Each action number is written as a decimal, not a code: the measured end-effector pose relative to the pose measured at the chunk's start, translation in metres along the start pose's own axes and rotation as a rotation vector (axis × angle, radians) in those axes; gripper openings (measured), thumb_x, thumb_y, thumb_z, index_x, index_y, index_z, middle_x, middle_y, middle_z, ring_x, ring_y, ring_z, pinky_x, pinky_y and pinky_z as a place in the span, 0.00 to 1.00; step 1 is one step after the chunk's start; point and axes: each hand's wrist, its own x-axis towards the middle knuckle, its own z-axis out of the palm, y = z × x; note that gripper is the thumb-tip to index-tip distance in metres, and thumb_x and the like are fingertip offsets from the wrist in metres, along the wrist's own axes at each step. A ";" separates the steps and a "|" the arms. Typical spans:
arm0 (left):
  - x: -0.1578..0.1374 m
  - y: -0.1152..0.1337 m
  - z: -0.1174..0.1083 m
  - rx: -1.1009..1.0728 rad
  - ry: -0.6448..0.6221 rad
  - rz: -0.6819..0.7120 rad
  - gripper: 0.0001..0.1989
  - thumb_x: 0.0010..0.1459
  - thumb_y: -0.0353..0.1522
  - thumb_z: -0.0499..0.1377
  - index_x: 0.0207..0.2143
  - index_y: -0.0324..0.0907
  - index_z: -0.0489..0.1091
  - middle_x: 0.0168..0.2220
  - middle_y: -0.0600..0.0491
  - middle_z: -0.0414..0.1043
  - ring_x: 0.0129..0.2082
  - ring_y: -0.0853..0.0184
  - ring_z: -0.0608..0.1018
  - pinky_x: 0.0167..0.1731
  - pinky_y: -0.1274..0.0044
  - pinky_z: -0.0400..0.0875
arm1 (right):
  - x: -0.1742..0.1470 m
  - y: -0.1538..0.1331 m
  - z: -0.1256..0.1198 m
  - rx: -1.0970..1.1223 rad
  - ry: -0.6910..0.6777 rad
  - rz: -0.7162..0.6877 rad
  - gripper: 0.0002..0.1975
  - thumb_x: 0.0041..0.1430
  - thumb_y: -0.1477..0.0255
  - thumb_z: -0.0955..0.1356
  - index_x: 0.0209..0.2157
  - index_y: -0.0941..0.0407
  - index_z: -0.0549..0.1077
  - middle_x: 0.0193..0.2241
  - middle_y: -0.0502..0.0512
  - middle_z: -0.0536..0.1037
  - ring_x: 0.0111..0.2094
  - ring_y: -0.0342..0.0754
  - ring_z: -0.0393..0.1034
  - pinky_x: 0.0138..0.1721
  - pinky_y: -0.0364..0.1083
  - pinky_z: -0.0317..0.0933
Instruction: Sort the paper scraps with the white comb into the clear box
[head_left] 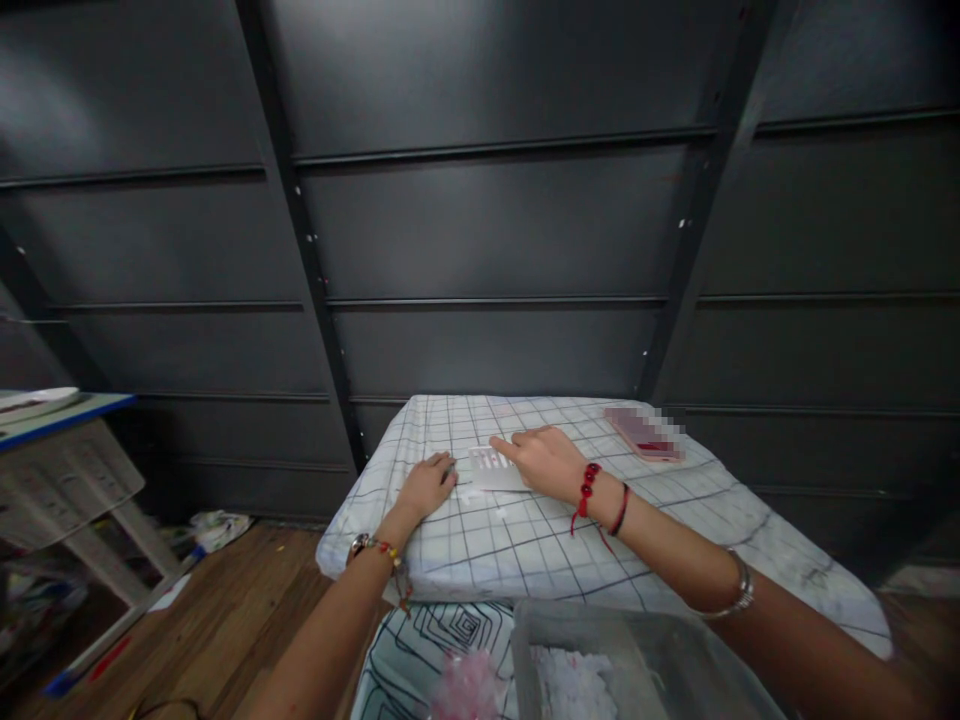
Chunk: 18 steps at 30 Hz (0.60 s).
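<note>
A small white card (496, 478) with a row of small pale pieces along its upper part lies flat on the checked cloth. My right hand (546, 462) rests over the card's right end, its index finger stretched across the upper edge and its other fingers bent. Whether anything is under that fingertip is hidden. Just left of the card, my left hand (427, 487) is low on the cloth with curled fingers. Something small and dark shows between its fingers and thumb, too small to name. Small clear shiny bits (501, 513) lie in front of the card.
A pink phone (645, 435) lies at the table's (585, 575) back right. Nearest me stand a clear plastic bin (637, 625) holding white pieces and a pink plastic bag (469, 685). A blue-edged desk (90, 408) is at left. Dark panels (495, 230) rise behind.
</note>
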 end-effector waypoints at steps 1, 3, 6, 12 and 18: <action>0.000 0.000 -0.001 -0.006 0.004 0.001 0.17 0.59 0.33 0.47 0.48 0.39 0.65 0.52 0.47 0.63 0.52 0.63 0.65 0.52 0.73 0.56 | 0.001 -0.002 0.000 0.008 0.001 -0.017 0.18 0.54 0.79 0.58 0.47 0.57 0.64 0.28 0.55 0.74 0.27 0.46 0.68 0.24 0.44 0.49; -0.001 0.001 -0.002 -0.018 0.016 0.003 0.16 0.59 0.32 0.46 0.47 0.39 0.66 0.51 0.47 0.65 0.52 0.63 0.66 0.52 0.73 0.56 | 0.001 -0.007 0.001 0.025 0.015 -0.053 0.18 0.54 0.79 0.58 0.47 0.57 0.64 0.29 0.55 0.74 0.28 0.46 0.68 0.24 0.44 0.50; -0.002 0.002 -0.004 -0.029 0.027 0.000 0.16 0.59 0.30 0.45 0.46 0.38 0.66 0.51 0.47 0.65 0.51 0.64 0.67 0.51 0.73 0.58 | -0.001 -0.010 0.002 0.045 0.038 -0.110 0.18 0.54 0.79 0.58 0.47 0.56 0.64 0.29 0.55 0.74 0.28 0.45 0.67 0.25 0.44 0.50; -0.003 0.001 -0.005 -0.048 0.020 0.001 0.15 0.58 0.28 0.46 0.45 0.40 0.67 0.49 0.49 0.66 0.48 0.64 0.69 0.50 0.74 0.59 | -0.004 -0.009 0.002 0.058 0.094 -0.089 0.19 0.54 0.80 0.58 0.48 0.55 0.63 0.28 0.53 0.74 0.28 0.44 0.66 0.26 0.44 0.50; -0.002 -0.001 -0.002 -0.044 0.012 0.008 0.15 0.57 0.28 0.47 0.46 0.40 0.66 0.49 0.49 0.67 0.50 0.64 0.68 0.50 0.75 0.58 | -0.005 -0.014 0.005 0.053 0.095 -0.168 0.17 0.55 0.80 0.58 0.46 0.56 0.64 0.27 0.53 0.73 0.27 0.43 0.65 0.27 0.44 0.50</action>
